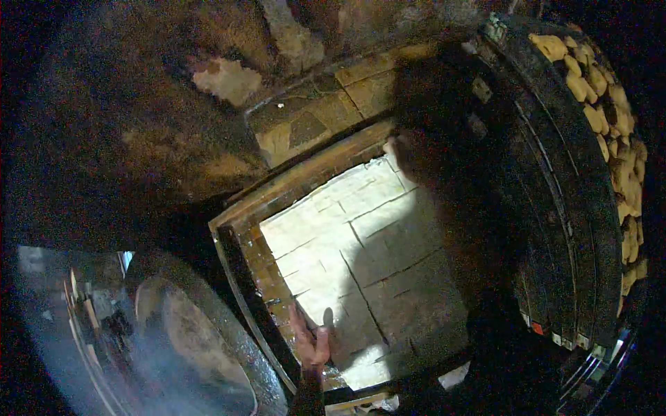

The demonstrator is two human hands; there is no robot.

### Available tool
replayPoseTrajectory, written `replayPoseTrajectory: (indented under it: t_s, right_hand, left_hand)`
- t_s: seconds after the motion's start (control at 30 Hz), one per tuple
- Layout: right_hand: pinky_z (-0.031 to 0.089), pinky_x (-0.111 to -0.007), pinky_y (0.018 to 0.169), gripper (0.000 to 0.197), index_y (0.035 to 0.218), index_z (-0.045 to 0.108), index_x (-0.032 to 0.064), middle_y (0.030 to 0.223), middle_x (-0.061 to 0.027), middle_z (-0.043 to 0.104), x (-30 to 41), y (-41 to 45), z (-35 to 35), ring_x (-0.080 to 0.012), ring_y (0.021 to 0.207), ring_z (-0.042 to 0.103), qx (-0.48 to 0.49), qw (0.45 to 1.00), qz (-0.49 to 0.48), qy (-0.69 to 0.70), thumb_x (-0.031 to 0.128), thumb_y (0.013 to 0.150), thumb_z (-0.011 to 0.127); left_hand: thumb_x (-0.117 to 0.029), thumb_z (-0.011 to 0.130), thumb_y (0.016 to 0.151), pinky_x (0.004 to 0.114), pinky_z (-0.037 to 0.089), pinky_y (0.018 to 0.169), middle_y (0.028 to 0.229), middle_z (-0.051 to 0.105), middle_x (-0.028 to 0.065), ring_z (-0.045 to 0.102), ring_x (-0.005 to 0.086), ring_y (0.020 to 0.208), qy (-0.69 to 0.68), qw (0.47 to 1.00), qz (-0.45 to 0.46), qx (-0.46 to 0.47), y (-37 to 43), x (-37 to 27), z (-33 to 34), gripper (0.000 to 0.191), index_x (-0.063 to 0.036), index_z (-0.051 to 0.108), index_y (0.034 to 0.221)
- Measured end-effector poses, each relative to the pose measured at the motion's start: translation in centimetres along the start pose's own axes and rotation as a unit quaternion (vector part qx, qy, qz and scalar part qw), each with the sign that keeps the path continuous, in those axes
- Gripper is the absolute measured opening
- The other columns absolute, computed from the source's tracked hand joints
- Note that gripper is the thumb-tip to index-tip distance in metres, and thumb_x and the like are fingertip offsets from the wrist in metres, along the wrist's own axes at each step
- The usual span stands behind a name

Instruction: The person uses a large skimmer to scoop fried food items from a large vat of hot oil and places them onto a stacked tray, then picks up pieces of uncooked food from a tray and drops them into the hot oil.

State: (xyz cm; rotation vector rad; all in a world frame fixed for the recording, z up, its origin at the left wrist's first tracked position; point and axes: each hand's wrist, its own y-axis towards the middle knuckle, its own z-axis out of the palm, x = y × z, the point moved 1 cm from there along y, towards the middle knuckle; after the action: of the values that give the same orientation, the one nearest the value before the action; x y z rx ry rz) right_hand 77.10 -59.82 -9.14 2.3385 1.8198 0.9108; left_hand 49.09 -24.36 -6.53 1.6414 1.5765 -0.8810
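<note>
A broad white slab or sheet (pixel 317 229) with dark lines scored or creased across it lies in a shallow wooden frame (pixel 312 161). Its left part is brightly lit, and a shadow covers much of the rest. My left hand (pixel 310 343) rests at its lower left edge, thumb apart from the fingers, with nothing visible in its grasp. At the upper right corner is my right hand (pixel 399 156), touching or very near the slab's edge. Deep shadow hides most of that hand and its arm, so its grip is unclear.
On the left, a large round vessel (pixel 239 333) stands close to the frame, with pale haze over it. A wooden board (pixel 307 125) lies beyond the frame. Many yellowish pieces (pixel 593 88) are heaped along the right, past a dark slatted surface (pixel 556 208).
</note>
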Motion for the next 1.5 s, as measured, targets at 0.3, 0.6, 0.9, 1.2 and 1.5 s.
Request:
replayPoseTrajectory:
  t_s: [0.3, 0.6, 0.9, 1.2, 1.5]
  right_hand:
    - [0.033, -0.051, 0.099, 0.054, 0.124, 0.047, -0.0005, 0.122, -0.0257, 0.050, 4.2, -3.9, 0.6, -0.0430, 0.113, 0.046, -0.061, 0.995, 0.036, -0.063, 0.035, 0.085, 0.056]
    - [0.033, -0.048, 0.100, 0.057, 0.125, 0.046, -0.0006, 0.123, -0.0252, 0.049, 1.4, -1.7, 0.6, -0.0421, 0.114, 0.045, -0.023, 0.993, 0.063, 0.098, 0.034, 0.083, 0.060]
    - [0.039, -0.046, 0.092, 0.054, 0.121, 0.047, -0.0012, 0.116, -0.0255, 0.051, 7.3, -6.0, 3.8, -0.0428, 0.107, 0.049, -0.051, 0.997, 0.052, 0.022, 0.032, 0.080, 0.063]
    - [0.044, -0.044, 0.082, 0.052, 0.119, 0.044, -0.0001, 0.103, -0.0203, 0.053, 3.2, -1.5, 0.4, -0.0348, 0.096, 0.053, 0.144, 0.924, 0.136, 0.328, 0.019, 0.076, 0.069]
    - [0.043, -0.038, 0.091, 0.056, 0.127, 0.039, 0.0015, 0.114, -0.0165, 0.053, 20.2, -16.8, -9.9, -0.0253, 0.109, 0.051, 0.379, 0.728, -0.073, 0.567, 0.016, 0.081, 0.067]
  left_hand:
    - [-0.022, 0.058, 0.076, 0.041, 0.013, 0.111, 0.140, 0.028, 0.0264, 0.024, 0.0357, 0.133, -0.064, 0.997, -0.037, -0.010, -0.5, 2.1, 0.1, 0.078, 0.0079, 0.021, 0.138]
    - [-0.034, 0.058, 0.075, 0.045, 0.015, 0.110, 0.134, 0.039, 0.0252, 0.034, 0.0380, 0.128, 0.003, 0.999, -0.022, -0.041, -0.7, 2.7, 0.3, 0.077, 0.0082, 0.031, 0.134]
    - [-0.040, 0.061, 0.076, 0.049, 0.017, 0.109, 0.134, 0.043, 0.0196, 0.037, 0.0373, 0.126, 0.077, 0.996, -0.015, -0.036, -0.7, 3.2, -0.3, 0.075, -0.0009, 0.036, 0.135]
    - [-0.022, 0.057, 0.085, 0.039, 0.024, 0.107, 0.138, 0.039, 0.0146, 0.034, 0.0283, 0.129, -0.144, 0.972, -0.119, -0.140, 1.3, -2.5, -0.3, 0.061, 0.0011, 0.032, 0.136]
    - [-0.054, 0.043, 0.089, 0.036, 0.042, 0.088, 0.128, 0.047, 0.0111, 0.053, 0.0216, 0.104, -0.844, 0.529, -0.055, 0.073, 5.8, -7.0, 0.7, 0.062, -0.0048, 0.042, 0.128]
